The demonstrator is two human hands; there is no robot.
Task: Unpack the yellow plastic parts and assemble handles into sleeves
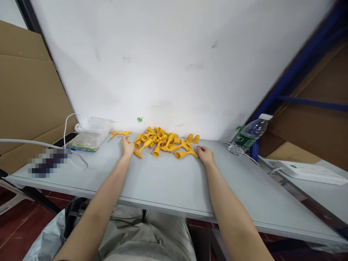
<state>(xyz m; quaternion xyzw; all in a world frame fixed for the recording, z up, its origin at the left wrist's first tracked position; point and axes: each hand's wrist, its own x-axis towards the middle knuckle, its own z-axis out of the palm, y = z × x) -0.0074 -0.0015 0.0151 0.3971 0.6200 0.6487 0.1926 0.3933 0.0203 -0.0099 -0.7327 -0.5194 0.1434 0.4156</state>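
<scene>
My left hand (127, 146) rests at the left of the pile, its fingers closed at the handle of a yellow corkscrew (117, 133). That corkscrew's bare metal spiral points left. In the middle lies a heap of yellow plastic corkscrews (152, 139), many with T-shaped handles and bell-shaped ends. At the heap's right side, my right hand (206, 156) is curled with fingertips together, close to the handle of a yellow corkscrew (187, 153). Whatever it may hold is too small to make out. Two loose yellow bell-shaped caps (195, 139) stand behind, near the wall.
A clear plastic bag (95, 127) and a colourful flat packet (83, 148) lie left, beside white cables and a pixelated dark object (50, 163). At right, a water bottle (248, 136) leans at the wall. A white power strip (312, 172) sits beyond the grey table (168, 181).
</scene>
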